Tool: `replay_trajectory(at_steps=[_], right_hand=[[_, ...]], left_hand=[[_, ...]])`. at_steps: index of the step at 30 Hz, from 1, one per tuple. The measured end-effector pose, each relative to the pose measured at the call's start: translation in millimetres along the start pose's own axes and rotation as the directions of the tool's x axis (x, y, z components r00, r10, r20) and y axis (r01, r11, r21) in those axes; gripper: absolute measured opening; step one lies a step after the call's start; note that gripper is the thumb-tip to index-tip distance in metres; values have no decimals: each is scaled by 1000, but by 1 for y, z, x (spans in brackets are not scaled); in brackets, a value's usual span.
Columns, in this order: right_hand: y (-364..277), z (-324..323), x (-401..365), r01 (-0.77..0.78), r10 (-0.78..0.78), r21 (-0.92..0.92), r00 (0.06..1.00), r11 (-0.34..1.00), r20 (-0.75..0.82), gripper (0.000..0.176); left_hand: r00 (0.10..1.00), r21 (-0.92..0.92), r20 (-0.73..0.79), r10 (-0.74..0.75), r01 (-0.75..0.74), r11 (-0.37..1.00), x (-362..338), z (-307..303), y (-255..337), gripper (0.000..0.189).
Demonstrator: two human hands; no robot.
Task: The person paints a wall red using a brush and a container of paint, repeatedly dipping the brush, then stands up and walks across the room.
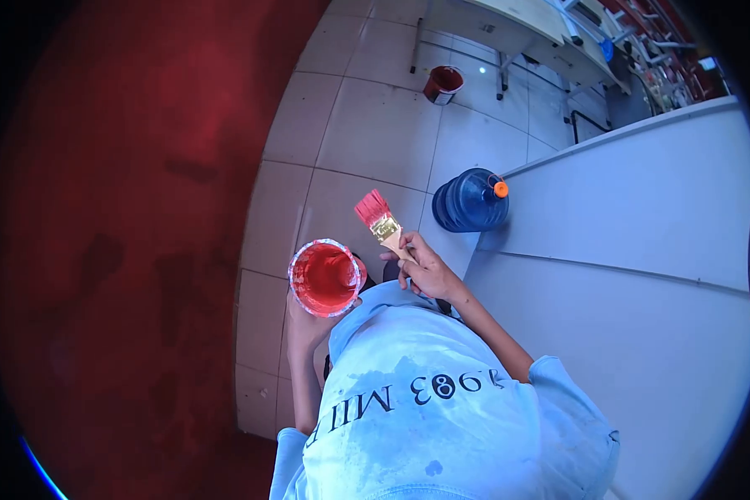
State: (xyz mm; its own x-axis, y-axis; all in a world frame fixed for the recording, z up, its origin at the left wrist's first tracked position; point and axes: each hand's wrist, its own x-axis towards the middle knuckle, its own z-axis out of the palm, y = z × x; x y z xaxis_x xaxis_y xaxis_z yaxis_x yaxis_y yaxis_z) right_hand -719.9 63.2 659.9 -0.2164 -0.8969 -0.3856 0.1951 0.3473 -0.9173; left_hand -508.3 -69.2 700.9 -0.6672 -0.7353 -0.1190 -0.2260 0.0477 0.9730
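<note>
My left hand (307,328) is closed round a paint cup (295,275) whose open mouth faces me. Red paint coats its inside, and its rim is smeared white and red. Most of the left fingers are hidden behind the cup. In my right hand (427,268) is a flat paintbrush (386,231), gripped by its pale wooden handle. Its bristles are red, its metal band is gold-coloured, and it points up and left. The brush is apart from the cup, a little above and to the right of it.
A dark red wall (133,233) fills the left side. On the tiled floor (375,125) stand a red-stained bucket (443,84) and a large blue water bottle (468,202) with an orange cap. Desks (500,25) are at the back; a white panel (625,233) borders the right.
</note>
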Motion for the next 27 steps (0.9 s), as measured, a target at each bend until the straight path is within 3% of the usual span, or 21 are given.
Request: replay_trajectory(at_steps=[3, 7, 15, 19, 22, 23, 27], right_hand=[[23, 6, -4, 63, -50, 90, 989, 994, -138, 36], [88, 13, 8, 138, -103, 114, 957, 984, -270, 44], [186, 27, 54, 120, -51, 105, 859, 987, -510, 45], [225, 5, 82, 110, -68, 66, 886, 992, -458, 31], [257, -14, 101, 106, -89, 13, 891, 994, -445, 32], [222, -7, 77, 113, -58, 112, 909, 987, -412, 34], [213, -37, 97, 173, -138, 47, 897, 984, -420, 34]], left_hand=[[997, -18, 64, 33, -32, 999, 9, -1, -19, 86], [989, 59, 104, 107, -114, 992, 25, -3, -94, 81], [970, 25, 210, 125, -133, 991, 48, 9, -186, 78], [963, -8, 176, 205, -207, 978, 52, 23, -211, 76], [957, 40, 160, 240, -249, 968, 45, 30, -259, 69], [963, 46, 127, 237, -245, 968, 24, 23, -220, 70], [964, -3, 101, 245, -246, 969, 27, 27, -244, 76]])
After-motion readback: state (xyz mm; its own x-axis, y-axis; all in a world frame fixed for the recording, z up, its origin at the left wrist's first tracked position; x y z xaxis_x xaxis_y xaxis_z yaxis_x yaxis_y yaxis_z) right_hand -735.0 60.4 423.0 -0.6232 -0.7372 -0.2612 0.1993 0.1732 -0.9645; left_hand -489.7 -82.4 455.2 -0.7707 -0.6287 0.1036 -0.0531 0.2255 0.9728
